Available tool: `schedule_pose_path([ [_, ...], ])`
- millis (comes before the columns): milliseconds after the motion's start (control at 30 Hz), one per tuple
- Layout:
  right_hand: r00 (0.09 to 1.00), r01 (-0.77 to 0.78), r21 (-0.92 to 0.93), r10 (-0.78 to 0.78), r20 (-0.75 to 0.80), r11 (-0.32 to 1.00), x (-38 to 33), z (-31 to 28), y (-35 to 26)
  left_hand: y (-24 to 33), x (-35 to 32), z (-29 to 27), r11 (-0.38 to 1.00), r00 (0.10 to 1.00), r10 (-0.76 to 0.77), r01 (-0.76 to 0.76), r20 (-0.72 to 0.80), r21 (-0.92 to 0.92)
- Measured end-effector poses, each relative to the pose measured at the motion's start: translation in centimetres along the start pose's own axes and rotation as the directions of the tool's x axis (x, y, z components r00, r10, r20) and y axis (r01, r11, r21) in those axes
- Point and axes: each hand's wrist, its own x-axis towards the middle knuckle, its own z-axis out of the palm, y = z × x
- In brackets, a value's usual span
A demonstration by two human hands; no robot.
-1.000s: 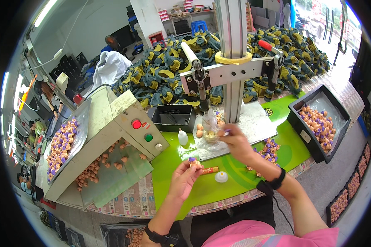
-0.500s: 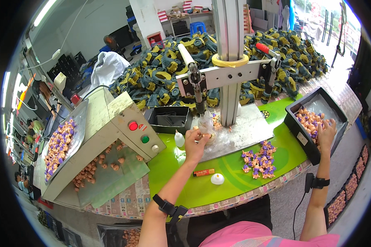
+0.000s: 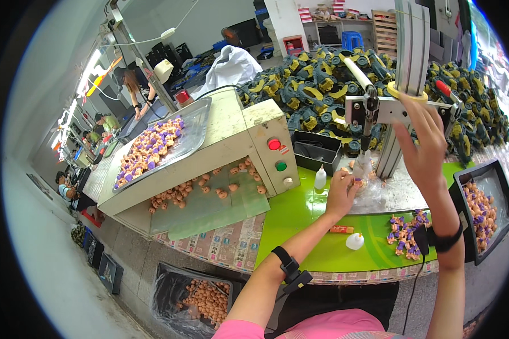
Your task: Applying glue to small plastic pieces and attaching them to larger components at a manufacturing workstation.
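Observation:
At the foot of the press, my left hand (image 3: 341, 193) is closed, fingertips pinched on a small flesh-coloured and purple doll part, mostly hidden by the fingers. Clear plastic film (image 3: 370, 186) lies around those fingertips on the metal base plate (image 3: 404, 195). My right hand (image 3: 423, 138) is raised in front of the press post (image 3: 410, 51), fingers stretched out and somewhat blurred, with nothing seen in it. It overlaps the press crossbar (image 3: 387, 110) in view; I cannot tell whether it touches. The toggle clamp's red handle (image 3: 443, 88) is just right of its fingers.
Purple-clad doll bodies (image 3: 404, 231) lie on the green mat (image 3: 300, 237), near a white dropper bottle (image 3: 320, 178), a white cap (image 3: 354, 241) and a black bin (image 3: 457, 198). A boxy machine (image 3: 254, 135) stands left. Toy vehicles (image 3: 300, 85) are heaped behind.
My right hand has left the black bin of doll parts and risen to the press. My left hand stays at the press foot. The whole view has turned left.

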Motion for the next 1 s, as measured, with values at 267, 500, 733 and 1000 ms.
schedule_pose_path([
  [267, 0.679, -0.723, 0.292, 0.567, 0.465, 0.627, 6.5, 6.2, 2.3, -0.4, 0.4, 0.4, 0.999, 1.0, 0.001, -0.001, 0.004, 0.054],
  [500, 0.983, -0.182, 0.723, 0.113, 0.144, 0.666, 3.6, -2.1, -4.0, 0.8, -0.1, -1.6, 0.983, 0.987, -0.134, 0.144, 0.093, -0.11],
  [733, 0.94, -0.092, 0.419, -0.06, 0.335, 0.903, -2.1, -5.6, -5.9, 1.5, -4.2, -9.5, 0.985, 0.997, -0.031, 0.044, -0.077, 0.168],
  [1000, 0.917, -0.259, 0.152, 0.194, 0.348, 0.954, -7.5, -5.7, -7.6, -5.7, -9.0, -25.6, 0.781, 0.912, 0.14, 0.138, -0.385, 0.609],
])
